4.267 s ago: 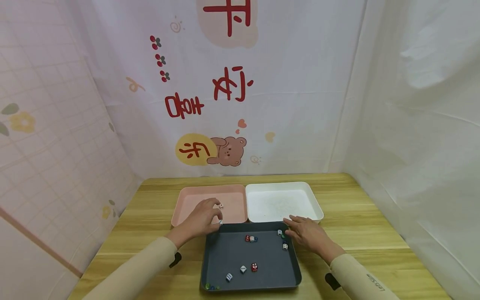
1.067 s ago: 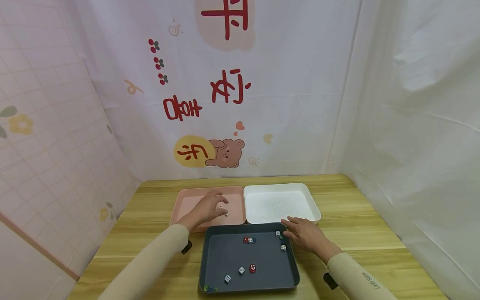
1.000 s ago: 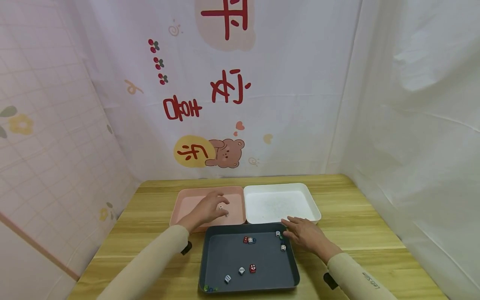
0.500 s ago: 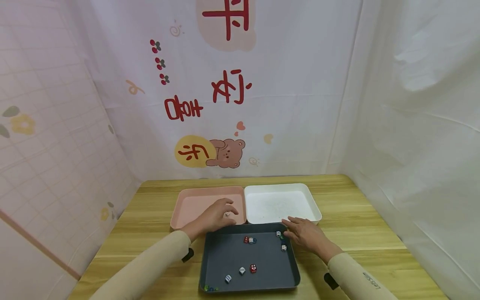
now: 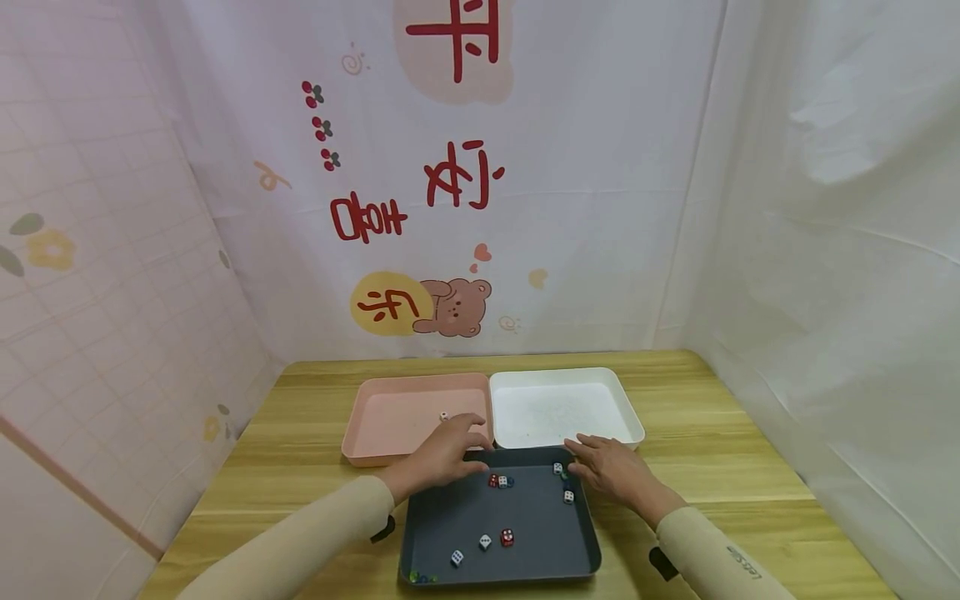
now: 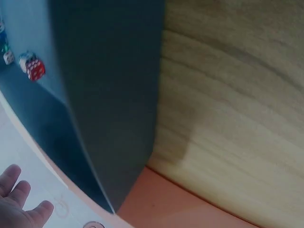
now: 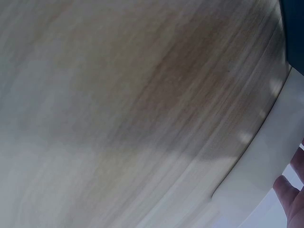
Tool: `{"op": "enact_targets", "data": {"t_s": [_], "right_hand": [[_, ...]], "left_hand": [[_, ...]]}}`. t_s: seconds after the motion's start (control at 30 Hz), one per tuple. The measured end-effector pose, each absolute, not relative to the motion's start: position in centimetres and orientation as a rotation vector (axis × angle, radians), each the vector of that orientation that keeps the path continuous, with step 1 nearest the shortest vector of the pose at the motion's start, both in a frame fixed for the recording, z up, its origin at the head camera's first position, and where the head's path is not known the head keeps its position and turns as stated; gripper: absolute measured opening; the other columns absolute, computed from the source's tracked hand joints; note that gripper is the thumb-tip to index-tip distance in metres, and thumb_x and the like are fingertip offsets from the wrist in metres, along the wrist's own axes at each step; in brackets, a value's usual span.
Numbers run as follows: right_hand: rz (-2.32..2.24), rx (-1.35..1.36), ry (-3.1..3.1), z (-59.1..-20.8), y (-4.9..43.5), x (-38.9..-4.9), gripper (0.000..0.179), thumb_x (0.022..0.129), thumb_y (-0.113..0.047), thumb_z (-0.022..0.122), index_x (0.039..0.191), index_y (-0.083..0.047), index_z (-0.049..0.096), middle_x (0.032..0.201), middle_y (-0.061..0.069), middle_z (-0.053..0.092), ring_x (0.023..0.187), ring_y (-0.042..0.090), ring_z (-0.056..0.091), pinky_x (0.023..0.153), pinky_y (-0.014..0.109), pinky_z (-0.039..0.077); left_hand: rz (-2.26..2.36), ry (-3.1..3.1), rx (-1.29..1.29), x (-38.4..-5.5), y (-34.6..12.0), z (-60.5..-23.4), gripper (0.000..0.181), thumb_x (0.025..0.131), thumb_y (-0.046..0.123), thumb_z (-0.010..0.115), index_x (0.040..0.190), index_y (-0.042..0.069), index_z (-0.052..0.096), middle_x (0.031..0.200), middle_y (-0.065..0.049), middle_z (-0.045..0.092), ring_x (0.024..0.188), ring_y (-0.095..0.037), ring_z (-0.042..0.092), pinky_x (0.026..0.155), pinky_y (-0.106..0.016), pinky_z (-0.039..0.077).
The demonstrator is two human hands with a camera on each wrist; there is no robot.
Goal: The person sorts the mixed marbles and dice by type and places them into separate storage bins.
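Observation:
My left hand (image 5: 444, 454) hovers over the far left corner of a dark grey tray (image 5: 532, 525), its fingers loosely bent with nothing between them. Just right of the thumb, a red die (image 5: 493, 481) lies against a white die (image 5: 503, 482) and a small blue one (image 5: 511, 482). In the left wrist view the red die (image 6: 35, 70) shows beyond the tray wall. My right hand (image 5: 617, 471) rests with extended fingers at the tray's far right rim, near a white die (image 5: 557, 468) and another white die (image 5: 568, 497).
Behind the dark tray, a pink tray (image 5: 390, 417) holding a white die (image 5: 444, 416) stands beside a white tray (image 5: 562, 404). Nearer me in the dark tray lie a red die (image 5: 507, 537), two white dice (image 5: 485, 542), and small green and blue pieces (image 5: 415, 577) in the corner.
My left hand carried a white die from the dark tray's rim into the pink tray and released it, then moved right and toward me over the dark tray. My right hand has stayed put.

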State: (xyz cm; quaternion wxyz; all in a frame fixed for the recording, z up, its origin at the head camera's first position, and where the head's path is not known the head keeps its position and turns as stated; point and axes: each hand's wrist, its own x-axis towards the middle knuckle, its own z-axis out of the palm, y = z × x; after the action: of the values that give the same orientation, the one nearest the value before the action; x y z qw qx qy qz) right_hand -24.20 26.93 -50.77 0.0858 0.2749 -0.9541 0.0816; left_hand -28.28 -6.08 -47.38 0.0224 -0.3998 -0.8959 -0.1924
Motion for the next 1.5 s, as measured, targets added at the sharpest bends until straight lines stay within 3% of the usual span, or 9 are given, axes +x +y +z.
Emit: {"op": "enact_targets", "data": {"t_s": [0.27,0.63,1.5], "right_hand": [[0.246,0.802,-2.868,-50.7,27.0,-24.2,0.045,0.101,-0.034,0.057,0.135,-0.005,0.061,0.132,0.021,0.060,0.121,0.040,0.057,0.099,0.054,0.044],[0.236,0.802,-2.879,-50.8,27.1,-24.3,0.046,0.101,-0.034,0.055,0.137,-0.005,0.059,0.133,0.021,0.059,0.122,0.040,0.056,0.100,0.055,0.043],[0.234,0.797,-2.879,-50.8,27.0,-24.2,0.046,0.100,-0.034,0.057,0.137,-0.006,0.060,0.134,0.020,0.059,0.123,0.039,0.056,0.100,0.055,0.043]], "left_hand": [[-0.405,-2.745,-1.283,-28.3,-5.4,-48.5,0.024,0.085,0.031,0.079,0.106,0.019,0.077,0.135,-0.014,0.056,0.129,-0.028,0.049,0.109,-0.046,0.036],[-0.314,-2.775,-1.245,-28.0,-4.7,-49.5,0.022,0.084,0.035,0.080,0.101,0.021,0.077,0.134,-0.012,0.056,0.130,-0.028,0.046,0.108,-0.051,0.035],[-0.173,-2.786,-1.257,-27.8,-4.1,-49.7,0.012,0.087,0.034,0.077,0.094,0.024,0.078,0.134,-0.010,0.055,0.131,-0.027,0.045,0.106,-0.050,0.038]]}}
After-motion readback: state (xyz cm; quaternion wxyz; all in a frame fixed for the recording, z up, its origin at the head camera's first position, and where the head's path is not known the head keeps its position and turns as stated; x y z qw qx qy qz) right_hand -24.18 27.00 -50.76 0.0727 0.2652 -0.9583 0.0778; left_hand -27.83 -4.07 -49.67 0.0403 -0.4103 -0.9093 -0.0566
